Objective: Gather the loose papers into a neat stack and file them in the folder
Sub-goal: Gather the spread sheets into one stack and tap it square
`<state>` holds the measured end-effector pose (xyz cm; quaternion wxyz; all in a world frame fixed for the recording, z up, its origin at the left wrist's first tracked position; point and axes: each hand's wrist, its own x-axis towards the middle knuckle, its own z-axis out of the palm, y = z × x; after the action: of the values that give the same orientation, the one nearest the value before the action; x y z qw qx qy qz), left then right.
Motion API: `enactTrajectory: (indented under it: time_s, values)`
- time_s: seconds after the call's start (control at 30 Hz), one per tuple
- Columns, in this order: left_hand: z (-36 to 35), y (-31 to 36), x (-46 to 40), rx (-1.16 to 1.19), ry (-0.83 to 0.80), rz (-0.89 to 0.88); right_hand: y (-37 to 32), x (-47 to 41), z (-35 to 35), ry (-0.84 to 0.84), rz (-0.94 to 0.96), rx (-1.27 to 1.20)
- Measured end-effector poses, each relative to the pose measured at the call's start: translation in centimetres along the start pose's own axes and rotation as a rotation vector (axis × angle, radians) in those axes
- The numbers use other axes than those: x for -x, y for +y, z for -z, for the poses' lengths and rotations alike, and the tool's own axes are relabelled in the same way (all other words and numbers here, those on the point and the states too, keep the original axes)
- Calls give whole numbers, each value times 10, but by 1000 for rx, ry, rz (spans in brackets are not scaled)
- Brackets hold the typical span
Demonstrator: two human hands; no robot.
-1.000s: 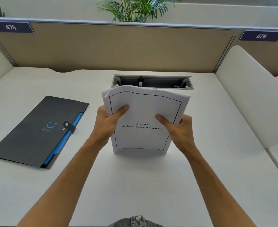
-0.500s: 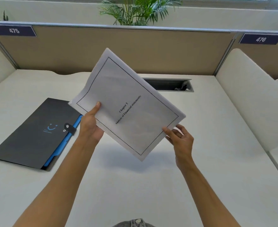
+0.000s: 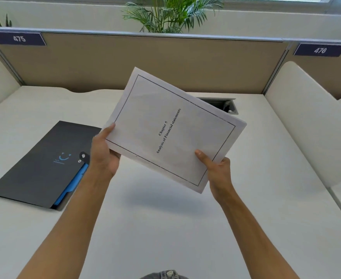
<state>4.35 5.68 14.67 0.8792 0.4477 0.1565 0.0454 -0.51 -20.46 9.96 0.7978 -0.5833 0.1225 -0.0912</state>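
Observation:
A stack of white papers (image 3: 171, 127) with a printed title page hangs tilted in the air above the white desk (image 3: 165, 228). My left hand (image 3: 103, 154) grips its lower left corner, thumb on top. My right hand (image 3: 217, 170) pinches its lower right edge, thumb on the front sheet. The black folder (image 3: 38, 168) lies flat on the desk to the left, with a blue inner pocket showing along its right edge and a snap tab at that edge.
A cable slot (image 3: 224, 105) opens in the desk behind the papers. Beige partition panels (image 3: 125, 61) close the back, and cream side dividers (image 3: 310, 121) stand at right and left. A potted palm (image 3: 171, 15) rises behind the partition.
The stack stood upright on the desk between both hands, then was lifted and turned sideways. My right hand, open half a second ago, now pinches the lower right edge.

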Motion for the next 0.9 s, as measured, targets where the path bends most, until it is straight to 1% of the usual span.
enactTrajectory:
  time_s: [0.1,0.17,0.23,0.3,0.37,0.43,0.57,0.6,0.67,0.73,0.83,0.9]
  values:
    - [10,13,-6,-250,-43,-87,-6,-5,11,44,55,94]
    - [15,19,-9,-434,-155,-78,-10,-8,17,62,85,158]
    - [19,22,-9,-590,-292,-35,-13,-10,22,24,118,202]
    - [22,21,-8,-675,-385,3,-15,-10,23,-35,152,252]
    - [25,16,-8,-647,-433,21,-15,-9,23,-61,176,287]
    - [27,5,-7,-579,-398,7,-9,-8,21,-59,196,310]
    - [33,-31,-5,-556,-178,-101,10,-5,18,-47,200,279]
    - [36,-38,-5,-558,-147,-122,15,-4,18,-45,197,280]
    - [42,-52,-4,-552,-138,-154,24,-2,18,-31,171,301]
    - [51,-66,-1,-562,-149,-146,33,-1,20,-7,128,325]
    - [60,-82,1,-596,-100,-112,38,-1,24,10,114,343]
    - [60,-86,1,-604,-75,-129,36,-3,26,33,115,352]
